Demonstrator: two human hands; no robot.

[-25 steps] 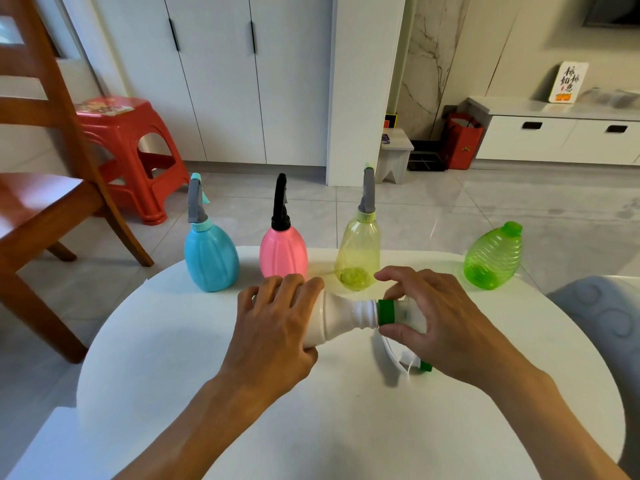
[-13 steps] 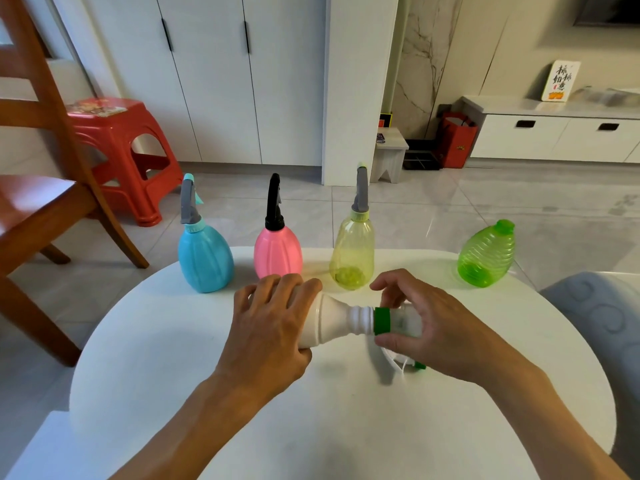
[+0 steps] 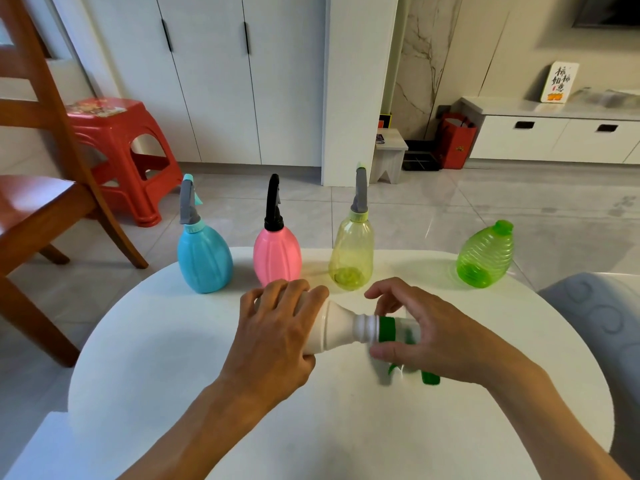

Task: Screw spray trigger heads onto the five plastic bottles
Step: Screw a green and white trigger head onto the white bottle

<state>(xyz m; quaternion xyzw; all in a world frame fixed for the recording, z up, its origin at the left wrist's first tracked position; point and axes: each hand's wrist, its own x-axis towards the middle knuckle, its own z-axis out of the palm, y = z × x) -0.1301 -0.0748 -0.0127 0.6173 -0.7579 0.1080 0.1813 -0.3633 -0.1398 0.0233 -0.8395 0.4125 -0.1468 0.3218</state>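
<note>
My left hand [image 3: 277, 337] grips a white bottle [image 3: 337, 329] held sideways over the round white table [image 3: 166, 358], neck pointing right. My right hand [image 3: 433, 337] is wrapped around a white-and-green trigger head [image 3: 391, 329] seated at that neck; its green lever pokes out below my palm. Along the table's far edge stand a blue bottle [image 3: 204, 258], a pink bottle [image 3: 277, 256] and a yellow bottle [image 3: 351, 254], each with a trigger head on top. A green ribbed bottle [image 3: 485, 256] stands at the far right with only a plain neck.
A wooden chair [image 3: 45, 202] is at the left with a red plastic stool [image 3: 117, 147] behind it. A grey cushioned seat [image 3: 595, 327] sits by the table's right edge. White cabinets and tiled floor lie beyond.
My right hand has turned around the trigger head, fingers shifting on the green collar; the head looks blurred from motion. The left hand keeps the bottle in place.
</note>
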